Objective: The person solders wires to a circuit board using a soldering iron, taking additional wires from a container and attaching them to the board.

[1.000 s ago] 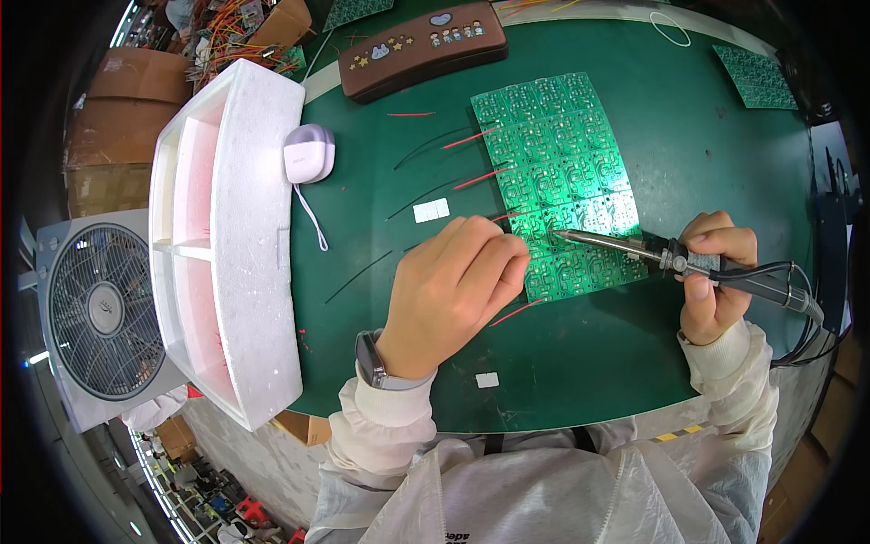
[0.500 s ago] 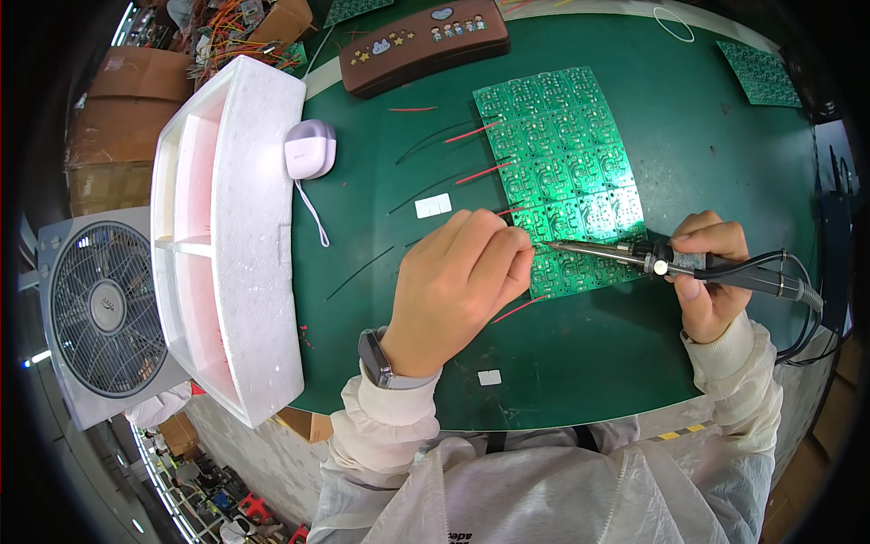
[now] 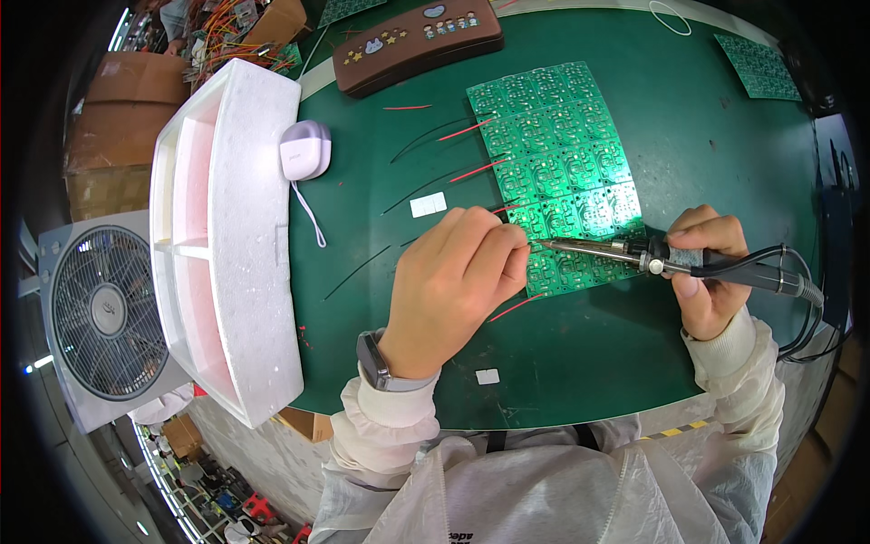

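Bare right hand [image 3: 720,299], right of centre, grip closed round a black-and-grey soldering iron with a silver metal shaft [image 3: 594,247]; the iron points left, tip over the lower-left part of a shiny green rectangular circuit-board panel [image 3: 566,168], can't tell if it touches. Panel lies flat on the dark green worktop [image 3: 589,381], centre to right of centre. Bare left hand [image 3: 458,290], centre frame, grip pressed together at the panel's left edge, fingertips just beside the iron tip; can't tell what is pinched. Grey-strapped watch [image 3: 372,358] on left wrist. Short thin red wires [image 3: 469,131] meet the panel's left edge; thin black wires [image 3: 358,272] trail left, some partly behind the left hand. White rectangular label pieces [image 3: 428,205] lie above the left hand, another near the worktop's bottom edge. Upper centre: brown oblong case with cartoon decorations [image 3: 417,45]. Left: white foam tray with compartments [image 3: 258,254], small rounded lilac case with wrist strap [image 3: 306,152] just beside its right wall. Far left: grey square box fan [image 3: 109,308]. Upper right: second green circuit board [image 3: 759,68].
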